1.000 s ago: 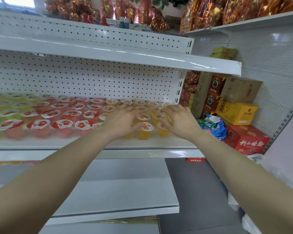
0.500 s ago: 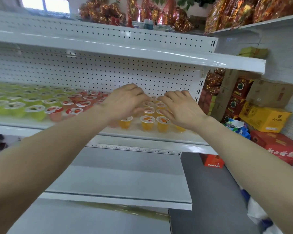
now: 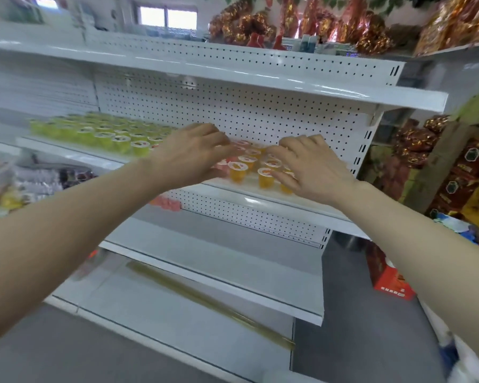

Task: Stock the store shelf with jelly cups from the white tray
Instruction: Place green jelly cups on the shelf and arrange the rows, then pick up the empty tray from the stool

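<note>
Rows of jelly cups stand on the white store shelf (image 3: pixel 263 201). Green cups (image 3: pixel 105 135) fill its left part, and orange cups (image 3: pixel 242 168) stand at its right end. Pink cups (image 3: pixel 220 164) show just beside my left hand. My left hand (image 3: pixel 190 154) is spread palm down over the cups left of the orange group, fingers fairly straight. Over the orange cups on the right lies my right hand (image 3: pixel 307 168), its fingers bent a little and its fingertips touching their lids. Neither hand grips a cup. The white tray is out of view.
A white shelf board (image 3: pixel 233 76) hangs low over my hands, and perforated back panel (image 3: pixel 260 117) stands behind the cups. Two bare lower shelves (image 3: pixel 205 275) jut out below. Cardboard and red boxes (image 3: pixel 459 172) are stacked at the right, above grey floor (image 3: pixel 357 313).
The view has swung left and tilted, so the shelf now slants down to the right. Both hands stay over the right-hand cups, moved slightly further in over them.
</note>
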Tool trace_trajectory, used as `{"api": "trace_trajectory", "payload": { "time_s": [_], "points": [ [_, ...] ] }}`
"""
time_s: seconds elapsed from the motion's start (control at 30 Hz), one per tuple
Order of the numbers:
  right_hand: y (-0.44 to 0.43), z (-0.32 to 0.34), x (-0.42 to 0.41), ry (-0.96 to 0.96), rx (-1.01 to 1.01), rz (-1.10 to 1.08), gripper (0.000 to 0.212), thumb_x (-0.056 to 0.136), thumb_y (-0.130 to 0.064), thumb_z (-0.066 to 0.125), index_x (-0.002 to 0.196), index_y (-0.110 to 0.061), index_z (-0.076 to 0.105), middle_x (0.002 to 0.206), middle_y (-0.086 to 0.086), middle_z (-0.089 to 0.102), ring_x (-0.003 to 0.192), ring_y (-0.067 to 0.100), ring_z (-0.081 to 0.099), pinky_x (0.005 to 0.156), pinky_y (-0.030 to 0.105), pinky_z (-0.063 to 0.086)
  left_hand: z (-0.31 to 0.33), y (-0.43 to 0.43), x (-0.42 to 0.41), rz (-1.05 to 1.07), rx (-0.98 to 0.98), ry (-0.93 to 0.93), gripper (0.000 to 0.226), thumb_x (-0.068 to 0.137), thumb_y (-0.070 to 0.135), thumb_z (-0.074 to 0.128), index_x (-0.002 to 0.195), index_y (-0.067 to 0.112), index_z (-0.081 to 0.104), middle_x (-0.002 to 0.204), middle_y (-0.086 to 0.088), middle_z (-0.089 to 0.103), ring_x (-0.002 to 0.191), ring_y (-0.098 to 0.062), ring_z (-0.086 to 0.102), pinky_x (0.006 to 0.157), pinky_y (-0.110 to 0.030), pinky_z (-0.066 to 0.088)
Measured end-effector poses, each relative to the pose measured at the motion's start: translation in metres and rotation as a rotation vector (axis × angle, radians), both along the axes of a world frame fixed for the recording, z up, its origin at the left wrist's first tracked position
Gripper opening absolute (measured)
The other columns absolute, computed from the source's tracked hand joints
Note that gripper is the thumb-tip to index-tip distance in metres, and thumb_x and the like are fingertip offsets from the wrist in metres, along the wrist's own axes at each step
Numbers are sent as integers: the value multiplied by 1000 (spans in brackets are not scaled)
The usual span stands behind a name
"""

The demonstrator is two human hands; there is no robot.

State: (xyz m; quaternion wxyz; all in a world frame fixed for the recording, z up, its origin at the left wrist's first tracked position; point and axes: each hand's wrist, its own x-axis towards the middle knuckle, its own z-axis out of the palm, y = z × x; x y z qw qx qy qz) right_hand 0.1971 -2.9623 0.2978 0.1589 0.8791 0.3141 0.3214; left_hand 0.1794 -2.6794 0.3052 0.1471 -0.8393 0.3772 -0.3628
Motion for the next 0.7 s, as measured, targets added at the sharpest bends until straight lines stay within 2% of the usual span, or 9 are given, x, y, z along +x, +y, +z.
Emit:
{"api": "trace_trajectory", "payload": {
  "time_s": [0.2, 0.33, 0.47, 0.6, 0.7],
  "points": [
    [-17, 13, -55, -32, -2, 28, 51, 100, -53, 34, 140, -23, 45, 124, 6, 57, 107, 28, 54, 93, 43, 36, 10, 20, -61, 80, 53, -17, 49, 87, 43, 65, 128, 16, 57, 122, -9, 62, 111, -33, 56, 93, -47, 48],
    [-28, 17, -94, -57, -2, 50, 49, 99, -50, 37, 136, -20, 50, 121, 8, 59, 105, 31, 56, 92, 45, 39, 15, 35, -96, 71, 31, -48, 48, 89, 42, 63, 129, 17, 57, 121, -10, 62, 110, -34, 56, 94, -47, 47],
    [-43, 12, -129, -88, -10, 42, 51, 98, -46, 44, 141, -20, 47, 126, 8, 58, 108, 30, 56, 93, 45, 39, 9, 52, -124, 33, -26, -93, 43, 95, 40, 58, 130, 14, 57, 122, -11, 62, 108, -36, 55, 94, -48, 45],
    [-59, -12, -169, -57, -11, 14, 52, 98, -46, 44, 141, -16, 49, 131, 9, 56, 116, 31, 53, 96, 45, 37, -18, 64, -155, 3, -136, -108, 44, 96, 42, 51, 128, 13, 58, 122, -12, 61, 112, -37, 54, 93, -50, 44],
    [-73, -43, -194, -24, 1, -5, 53, 99, -46, 44, 141, -14, 48, 128, 10, 57, 112, 33, 55, 92, 46, 39, -56, 63, -174, -9, -223, -60, 43, 99, 43, 50, 128, 13, 58, 124, -13, 59, 115, -39, 52, 94, -52, 43]
  ]
}}
